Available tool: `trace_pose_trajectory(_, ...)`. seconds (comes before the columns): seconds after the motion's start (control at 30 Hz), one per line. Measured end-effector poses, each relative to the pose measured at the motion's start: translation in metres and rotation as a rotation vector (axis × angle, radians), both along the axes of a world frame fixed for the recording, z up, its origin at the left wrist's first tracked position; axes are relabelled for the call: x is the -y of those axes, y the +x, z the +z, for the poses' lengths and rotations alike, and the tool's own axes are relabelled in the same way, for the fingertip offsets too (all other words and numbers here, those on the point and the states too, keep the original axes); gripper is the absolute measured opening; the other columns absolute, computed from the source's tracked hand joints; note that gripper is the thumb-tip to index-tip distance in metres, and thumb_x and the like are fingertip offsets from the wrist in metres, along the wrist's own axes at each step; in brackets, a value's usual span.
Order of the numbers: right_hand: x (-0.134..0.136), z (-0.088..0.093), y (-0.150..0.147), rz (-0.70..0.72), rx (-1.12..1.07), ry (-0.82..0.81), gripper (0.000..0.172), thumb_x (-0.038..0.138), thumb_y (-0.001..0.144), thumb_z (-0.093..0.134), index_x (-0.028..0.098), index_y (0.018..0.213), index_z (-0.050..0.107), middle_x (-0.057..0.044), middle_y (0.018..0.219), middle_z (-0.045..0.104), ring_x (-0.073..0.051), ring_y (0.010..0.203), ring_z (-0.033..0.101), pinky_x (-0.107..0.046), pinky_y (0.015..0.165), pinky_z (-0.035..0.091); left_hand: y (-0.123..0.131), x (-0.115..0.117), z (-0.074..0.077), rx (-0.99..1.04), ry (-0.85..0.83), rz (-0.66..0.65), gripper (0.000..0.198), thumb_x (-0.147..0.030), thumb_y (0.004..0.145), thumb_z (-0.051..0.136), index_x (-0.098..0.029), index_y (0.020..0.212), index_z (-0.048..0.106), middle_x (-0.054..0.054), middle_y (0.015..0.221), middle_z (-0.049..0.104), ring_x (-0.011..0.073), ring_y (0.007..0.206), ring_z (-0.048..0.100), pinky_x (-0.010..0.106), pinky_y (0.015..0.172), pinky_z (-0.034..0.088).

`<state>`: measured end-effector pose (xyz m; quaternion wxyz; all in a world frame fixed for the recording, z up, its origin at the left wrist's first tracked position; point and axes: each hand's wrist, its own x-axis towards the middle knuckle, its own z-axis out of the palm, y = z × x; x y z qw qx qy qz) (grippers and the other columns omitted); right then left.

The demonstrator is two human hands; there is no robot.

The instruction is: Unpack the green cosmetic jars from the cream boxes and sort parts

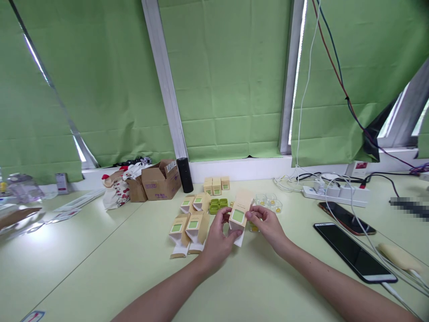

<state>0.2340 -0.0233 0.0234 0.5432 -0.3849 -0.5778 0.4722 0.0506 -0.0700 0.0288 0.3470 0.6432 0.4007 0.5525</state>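
Observation:
Both hands hold one small tan carton with a green label (240, 211) above the table. My left hand (218, 239) grips its lower left side with fingers curled. My right hand (268, 225) pinches its right side. A white flap hangs open at the carton's bottom end. Several flat, unfolded cartons of the same kind (189, 226) lie just left of my hands. Three closed cartons (216, 185) stand in a row behind. Green lids (218, 205) and small clear jars (270, 202) sit between them.
A brown cardboard box (161, 180) and a black cylinder (185, 175) stand at the back left. A white power strip (335, 193) with cables lies at the back right. Two phones (354, 251) lie to the right. The pale green table (100, 259) runs along green window blinds.

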Motion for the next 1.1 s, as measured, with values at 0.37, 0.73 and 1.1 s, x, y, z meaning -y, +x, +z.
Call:
trace_pose_trajectory(0.37, 0.000, 0.001, -0.002, -0.046, -0.007, 0.076, 0.057, 0.065, 0.068, 0.083, 0.018, 0.097, 0.070, -0.003, 0.073, 0.068, -0.021, 0.073, 0.061, -0.031, 0.068, 0.049, -0.002, -0.010, -0.002, 0.179, -0.076, -0.075, 0.053, -0.054, 0.087, 0.073, -0.020, 0.121, 0.052, 0.015, 0.119, 0.070, 0.0277, 0.111, 0.067, 0.040, 0.096, 0.052)
trace_pose_trajectory(0.73, 0.002, -0.003, 0.003, -0.115, 0.280, 0.261, 0.035, 0.055, 0.083, 0.067, 0.022, 0.069, 0.069, -0.002, 0.069, 0.061, -0.021, 0.075, 0.051, -0.031, 0.071, 0.041, -0.001, -0.004, 0.009, 0.391, -0.207, -0.074, 0.061, -0.048, 0.079, 0.082, -0.021, 0.124, 0.051, 0.013, 0.118, 0.075, 0.0301, 0.108, 0.072, 0.038, 0.084, 0.058)
trace_pose_trajectory(1.1, 0.001, 0.000, 0.004, -0.081, 0.208, 0.143, 0.040, 0.057, 0.079, 0.068, 0.021, 0.062, 0.061, -0.001, 0.065, 0.054, -0.019, 0.068, 0.047, -0.029, 0.065, 0.039, -0.011, -0.012, 0.004, 0.464, -0.310, -0.118, 0.071, -0.038, 0.069, 0.090, -0.018, 0.127, 0.054, 0.002, 0.078, 0.077, 0.0185, 0.068, 0.070, 0.031, 0.073, 0.053)
